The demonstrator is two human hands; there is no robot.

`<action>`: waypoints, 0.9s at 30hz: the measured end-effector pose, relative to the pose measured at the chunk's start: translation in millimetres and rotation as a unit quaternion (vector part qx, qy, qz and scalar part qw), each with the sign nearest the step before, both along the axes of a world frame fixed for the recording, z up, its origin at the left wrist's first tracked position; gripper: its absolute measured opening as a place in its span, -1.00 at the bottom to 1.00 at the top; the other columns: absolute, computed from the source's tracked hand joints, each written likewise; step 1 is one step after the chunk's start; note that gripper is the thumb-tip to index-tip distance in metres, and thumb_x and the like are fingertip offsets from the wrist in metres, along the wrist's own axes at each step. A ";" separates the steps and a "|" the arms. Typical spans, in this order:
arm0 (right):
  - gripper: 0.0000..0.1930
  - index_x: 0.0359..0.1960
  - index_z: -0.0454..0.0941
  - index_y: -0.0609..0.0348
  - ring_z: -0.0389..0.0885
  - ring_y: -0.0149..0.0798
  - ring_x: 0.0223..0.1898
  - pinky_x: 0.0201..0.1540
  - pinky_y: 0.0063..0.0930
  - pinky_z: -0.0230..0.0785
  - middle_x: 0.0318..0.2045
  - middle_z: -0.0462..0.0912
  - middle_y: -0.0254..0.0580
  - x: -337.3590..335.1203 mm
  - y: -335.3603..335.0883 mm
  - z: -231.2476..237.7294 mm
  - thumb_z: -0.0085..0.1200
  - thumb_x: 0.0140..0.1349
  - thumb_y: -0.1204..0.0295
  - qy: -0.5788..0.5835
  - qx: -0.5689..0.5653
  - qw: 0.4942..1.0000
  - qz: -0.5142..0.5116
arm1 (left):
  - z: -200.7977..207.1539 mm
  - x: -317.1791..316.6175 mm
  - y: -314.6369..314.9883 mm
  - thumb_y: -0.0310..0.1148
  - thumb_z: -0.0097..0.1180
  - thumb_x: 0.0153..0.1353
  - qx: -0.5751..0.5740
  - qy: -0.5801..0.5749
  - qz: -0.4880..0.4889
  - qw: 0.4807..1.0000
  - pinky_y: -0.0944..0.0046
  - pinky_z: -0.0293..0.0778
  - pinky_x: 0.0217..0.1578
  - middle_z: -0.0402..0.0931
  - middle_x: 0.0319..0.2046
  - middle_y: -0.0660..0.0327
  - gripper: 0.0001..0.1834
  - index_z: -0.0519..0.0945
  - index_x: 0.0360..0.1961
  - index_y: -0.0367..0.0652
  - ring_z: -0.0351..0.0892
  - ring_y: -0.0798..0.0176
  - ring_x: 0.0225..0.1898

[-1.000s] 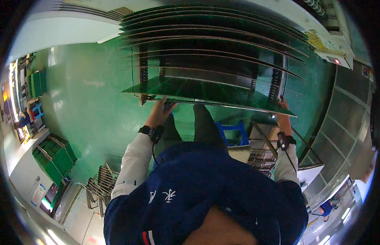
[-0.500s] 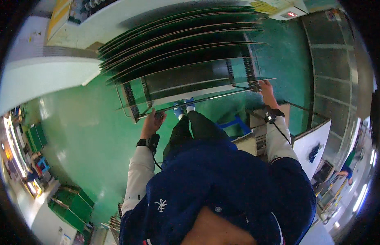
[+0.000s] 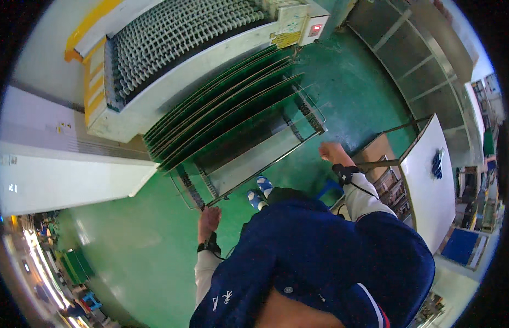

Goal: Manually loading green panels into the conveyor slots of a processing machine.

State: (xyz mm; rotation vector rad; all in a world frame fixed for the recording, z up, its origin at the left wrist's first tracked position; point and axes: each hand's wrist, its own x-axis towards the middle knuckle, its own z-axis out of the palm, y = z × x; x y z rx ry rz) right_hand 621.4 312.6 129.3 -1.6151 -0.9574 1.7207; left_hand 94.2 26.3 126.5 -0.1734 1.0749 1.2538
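Note:
A wheeled-looking metal rack (image 3: 276, 159) with toothed side rails stands in front of me, its base not clearly visible. Several large thin green panels (image 3: 227, 109) stand on edge in its far part, one behind another. My left hand (image 3: 209, 218) is at the rack's near left corner, fingers curled; whether they hold the frame I cannot make out. Off the near right corner, a small gap away, my right hand (image 3: 333, 153) has its fingers curled in, with nothing seen in them.
Behind the rack stands a machine with a bed of rollers (image 3: 183, 44). A white cabinet (image 3: 74, 180) is on the left. To the right is a white-topped table (image 3: 429, 186) with dark gloves (image 3: 438, 164) on it. My feet in blue slippers (image 3: 255, 198) are close to the rack.
My right hand has come off the rack's right corner. The view has turned and now shows the roller bed behind the rack. My left hand stays by the left corner.

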 end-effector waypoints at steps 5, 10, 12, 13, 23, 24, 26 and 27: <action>-0.63 -0.07 0.41 0.14 0.48 -0.27 -0.48 -0.40 -0.31 0.43 -0.42 0.49 -0.19 -14.0 30.6 33.1 0.07 0.07 0.32 -0.002 -0.073 0.994 -0.085 | -45.7 -32.2 -30.3 -0.06 -0.21 0.28 -0.008 -0.036 0.031 0.999 0.22 0.45 -0.25 0.49 -0.30 0.07 -0.56 0.44 -0.25 -0.29 0.49 0.08 -0.27; -0.53 -0.01 0.39 0.09 0.49 -0.24 -0.45 -0.48 -0.30 0.41 -0.34 0.49 -0.22 -2.4 64.8 22.9 0.12 0.00 0.26 -0.212 -0.041 0.972 -0.096 | -22.2 -21.0 -10.9 -0.12 -0.23 0.29 -0.056 -0.108 0.101 0.987 0.21 0.44 -0.29 0.45 -0.39 0.12 -0.65 0.39 -0.29 -0.24 0.44 0.13 -0.37; -0.51 0.00 0.39 0.08 0.50 -0.24 -0.44 -0.51 -0.30 0.40 -0.32 0.49 -0.24 14.1 82.2 -5.7 0.13 -0.02 0.24 -0.259 -0.009 0.962 -0.088 | -23.2 -20.6 0.6 -0.15 -0.23 0.30 -0.016 -0.049 0.141 0.989 0.19 0.44 -0.29 0.43 -0.41 0.13 -0.68 0.37 -0.31 -0.23 0.42 0.14 -0.41; -0.56 -0.10 0.44 0.14 0.50 -0.25 -0.53 -0.53 -0.36 0.40 -0.43 0.52 -0.21 21.4 96.7 -33.5 0.14 -0.04 0.25 -0.338 0.064 0.935 -0.086 | -38.6 -30.7 -9.9 -0.18 -0.24 0.30 0.060 -0.125 0.137 0.981 0.17 0.45 -0.28 0.42 -0.42 0.13 -0.70 0.36 -0.32 -0.22 0.42 0.14 -0.40; -0.73 -0.34 0.50 0.21 0.48 -0.33 -0.56 -0.67 -0.43 0.32 -0.55 0.50 -0.24 -9.2 113.7 -31.6 0.08 0.02 0.27 -0.144 -0.020 0.989 -0.027 | 19.0 0.0 15.5 -0.23 -0.32 0.31 -0.111 0.014 0.137 0.984 0.13 0.49 -0.27 0.45 -0.25 0.12 -0.72 0.38 -0.24 -0.18 0.46 0.11 -0.26; -0.73 -0.34 0.50 0.21 0.48 -0.33 -0.56 -0.67 -0.43 0.32 -0.55 0.50 -0.24 -3.4 112.6 -25.0 0.08 0.02 0.27 -0.137 -0.023 0.990 -0.036 | 30.6 1.9 27.2 -0.23 -0.33 0.31 -0.151 0.031 0.133 0.979 0.13 0.50 -0.27 0.45 -0.22 0.12 -0.72 0.38 -0.22 -0.18 0.47 0.11 -0.24; -0.77 -0.35 0.52 0.17 0.49 -0.35 -0.55 -0.63 -0.42 0.41 -0.53 0.50 -0.26 -2.7 115.0 -11.0 0.09 0.02 0.29 -0.149 -0.034 0.988 0.002 | 36.5 7.0 28.7 -0.23 -0.32 0.30 -0.164 0.047 0.128 0.977 0.13 0.49 -0.28 0.46 -0.24 0.12 -0.72 0.39 -0.22 -0.16 0.48 0.11 -0.26; -0.77 -0.35 0.52 0.17 0.49 -0.35 -0.55 -0.63 -0.42 0.41 -0.53 0.50 -0.26 0.6 117.1 -9.2 0.09 0.02 0.29 -0.149 -0.033 0.988 -0.001 | 37.9 8.9 33.3 -0.23 -0.32 0.30 -0.153 0.061 0.111 0.980 0.14 0.49 -0.29 0.47 -0.25 0.12 -0.72 0.40 -0.22 -0.15 0.48 0.11 -0.27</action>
